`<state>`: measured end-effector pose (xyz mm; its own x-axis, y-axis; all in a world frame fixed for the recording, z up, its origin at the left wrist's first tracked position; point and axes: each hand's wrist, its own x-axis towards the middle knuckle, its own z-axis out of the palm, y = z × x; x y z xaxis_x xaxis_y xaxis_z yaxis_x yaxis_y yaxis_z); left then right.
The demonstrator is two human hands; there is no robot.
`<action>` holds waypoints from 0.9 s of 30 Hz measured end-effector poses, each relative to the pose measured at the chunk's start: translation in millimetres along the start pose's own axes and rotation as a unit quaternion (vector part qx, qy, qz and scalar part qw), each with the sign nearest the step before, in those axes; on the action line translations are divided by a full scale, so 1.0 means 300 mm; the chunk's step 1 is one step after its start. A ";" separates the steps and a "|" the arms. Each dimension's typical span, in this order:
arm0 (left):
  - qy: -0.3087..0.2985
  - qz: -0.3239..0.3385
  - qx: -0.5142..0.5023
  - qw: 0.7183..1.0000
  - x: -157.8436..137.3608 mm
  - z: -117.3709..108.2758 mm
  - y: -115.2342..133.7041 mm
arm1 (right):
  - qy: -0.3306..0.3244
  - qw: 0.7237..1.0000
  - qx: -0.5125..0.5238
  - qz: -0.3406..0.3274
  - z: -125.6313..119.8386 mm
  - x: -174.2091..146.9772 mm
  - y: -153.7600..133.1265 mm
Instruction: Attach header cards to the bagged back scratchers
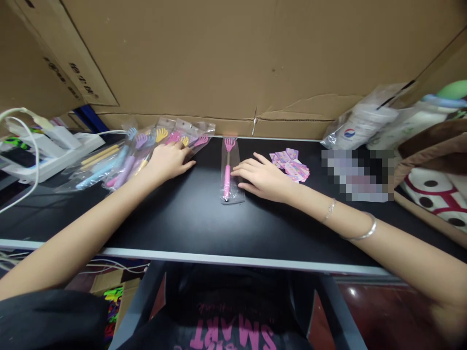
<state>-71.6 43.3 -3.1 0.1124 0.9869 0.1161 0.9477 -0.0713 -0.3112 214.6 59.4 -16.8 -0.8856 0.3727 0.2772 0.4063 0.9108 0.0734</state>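
Note:
A pink back scratcher (226,181) lies in a clear plastic bag in the middle of the black table, its claw toward the cardboard. My right hand (264,179) rests just right of it, fingers stretched out, the fingertips at the bag's edge. On the left my left hand (168,159) lies over a pile of bagged back scratchers (124,171) in blue, purple, yellow and pink. Its thumb points away to the right and its fingertips partly cover the pink and yellow claws. Behind my right hand is a small heap of purple printed cards (292,165).
A cardboard wall (219,63) closes off the table's back. At left stands a white power strip (54,155) with plugs and cables. A bagged Pepsi cup (359,127) and a patterned bag (434,194) fill the right side. Below, a box (126,296) holds colourful pieces.

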 end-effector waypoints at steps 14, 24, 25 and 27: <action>-0.035 0.067 -0.132 0.988 -0.187 -0.085 0.063 | -0.002 0.992 0.121 -0.020 0.026 -0.071 -0.027; -0.057 0.015 -0.110 0.992 -0.207 -0.092 0.120 | -0.024 0.997 0.074 0.004 0.024 -0.075 -0.053; -0.060 0.019 -0.113 0.992 -0.202 -0.093 0.120 | -0.024 0.997 0.071 0.004 0.025 -0.075 -0.054; -0.063 0.026 -0.118 0.991 -0.196 -0.095 0.117 | -0.023 0.997 0.068 0.007 0.029 -0.075 -0.053</action>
<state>-36.4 -21.3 6.0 0.1390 0.9901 -0.0171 0.9867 -0.1400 -0.0832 226.0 38.0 -32.6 -0.8908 0.3906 0.2323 0.3875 0.9199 -0.0607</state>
